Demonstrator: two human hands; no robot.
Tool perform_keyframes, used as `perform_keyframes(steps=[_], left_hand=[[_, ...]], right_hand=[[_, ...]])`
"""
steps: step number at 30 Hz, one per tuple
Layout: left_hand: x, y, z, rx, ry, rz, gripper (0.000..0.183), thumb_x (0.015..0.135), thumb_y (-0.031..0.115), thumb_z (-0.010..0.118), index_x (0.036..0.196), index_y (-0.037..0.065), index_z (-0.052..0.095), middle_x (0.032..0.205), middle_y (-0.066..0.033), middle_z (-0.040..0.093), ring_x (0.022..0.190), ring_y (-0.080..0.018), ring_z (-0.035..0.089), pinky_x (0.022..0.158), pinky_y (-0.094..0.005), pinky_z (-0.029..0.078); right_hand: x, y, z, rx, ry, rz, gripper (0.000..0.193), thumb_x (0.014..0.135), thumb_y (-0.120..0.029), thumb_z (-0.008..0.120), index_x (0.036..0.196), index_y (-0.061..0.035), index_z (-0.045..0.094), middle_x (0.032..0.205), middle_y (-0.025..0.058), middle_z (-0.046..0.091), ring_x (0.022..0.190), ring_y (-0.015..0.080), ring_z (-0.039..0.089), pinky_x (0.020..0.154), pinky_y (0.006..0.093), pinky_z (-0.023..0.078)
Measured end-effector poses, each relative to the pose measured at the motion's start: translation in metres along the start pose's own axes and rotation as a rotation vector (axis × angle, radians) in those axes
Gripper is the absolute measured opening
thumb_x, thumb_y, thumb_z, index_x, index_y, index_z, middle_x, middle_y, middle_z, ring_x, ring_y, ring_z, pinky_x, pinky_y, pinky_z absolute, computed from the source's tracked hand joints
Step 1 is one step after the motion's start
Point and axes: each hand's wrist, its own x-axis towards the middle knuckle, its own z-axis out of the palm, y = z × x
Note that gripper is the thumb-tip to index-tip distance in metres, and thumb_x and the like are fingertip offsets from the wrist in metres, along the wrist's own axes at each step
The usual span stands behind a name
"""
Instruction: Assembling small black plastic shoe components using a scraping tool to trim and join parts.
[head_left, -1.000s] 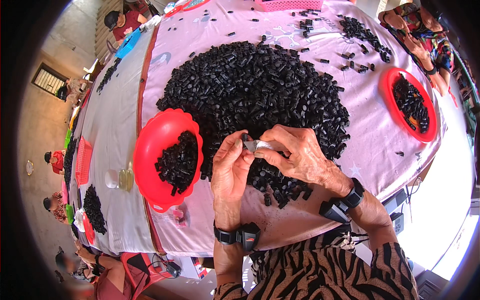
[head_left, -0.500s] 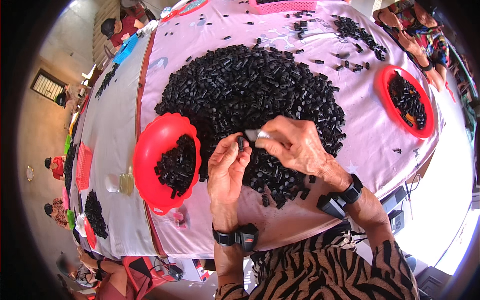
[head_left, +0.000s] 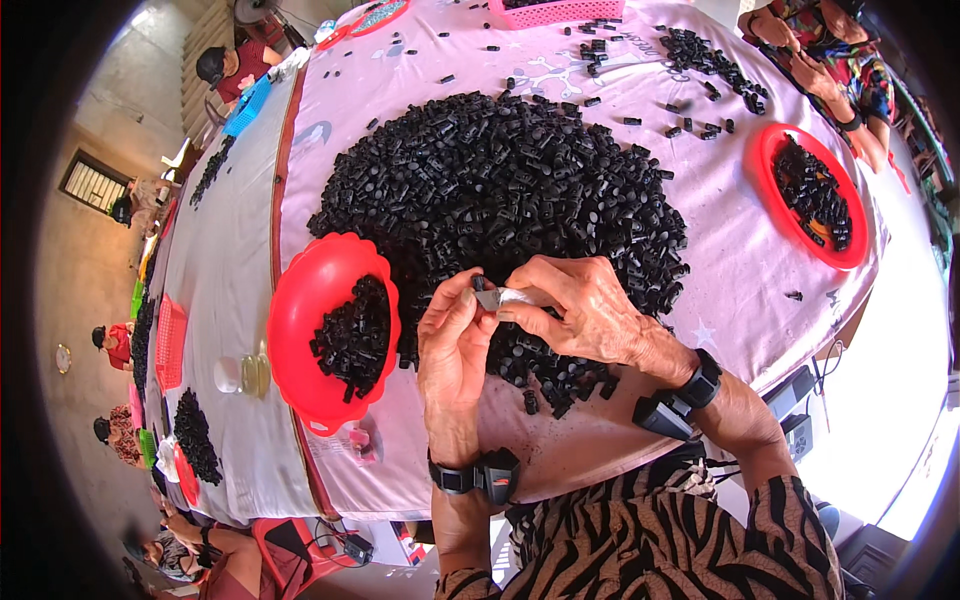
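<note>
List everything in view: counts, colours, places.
Small parts: uncountable, black, central heap
Scalloped bowl: one, red, left of heap
Oval bowl: one, red, right
Baskets: at least three, pink/blue/coral, far and left
Container: one, yellowish, left of scalloped bowl
Tablecloth: one, pink, under heap
Co-workers: at least five, varied clothing, left and right
Held part: one, black, left hand
Blade-like piece: one, grey, right hand
Wrist devices: two, black, below hands
Left hand: one, bare, centre
Right hand: one, bare, beside it
</note>
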Motion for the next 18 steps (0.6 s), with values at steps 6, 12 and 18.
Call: perform_keyframes(steps=[6, 12, 18], left_hand=[[0.001, 0.000, -0.004, -0.030, -0.014, -0.023, 0.024, 0.094, 0.005, 0.062, 0.117, -0.002, 0.063, 0.101, -0.0099, 0.067, 0.088, -0.0128, 0.063, 0.074, -0.0241, 0.053], [-0.002, 0.002, -0.003, -0.042, -0.078, -0.055, 0.028, 0.093, 0.005, 0.062, 0.119, -0.004, 0.061, 0.100, -0.0096, 0.065, 0.088, -0.0154, 0.062, 0.079, -0.0263, 0.052], [-0.001, 0.001, 0.001, -0.022, -0.078, -0.002, 0.029, 0.093, 0.007, 0.063, 0.120, -0.002, 0.061, 0.103, -0.0115, 0.064, 0.092, -0.0165, 0.061, 0.081, -0.0270, 0.051]], right_hand=[[0.001, -0.002, -0.002, -0.013, -0.007, -0.004, 0.018, 0.085, -0.020, 0.071, 0.086, -0.0053, 0.061, 0.075, 0.0100, 0.063, 0.065, 0.0322, 0.064, 0.054, 0.0398, 0.050], [0.002, 0.011, -0.003, -0.013, 0.199, 0.016, 0.015, 0.087, -0.019, 0.070, 0.087, -0.0064, 0.062, 0.080, 0.0099, 0.066, 0.062, 0.0318, 0.065, 0.052, 0.0392, 0.051], [0.000, 0.009, -0.003, -0.067, 0.083, 0.026, 0.023, 0.087, -0.018, 0.073, 0.097, -0.0017, 0.060, 0.080, 0.0132, 0.070, 0.065, 0.0253, 0.070, 0.053, 0.0319, 0.054]])
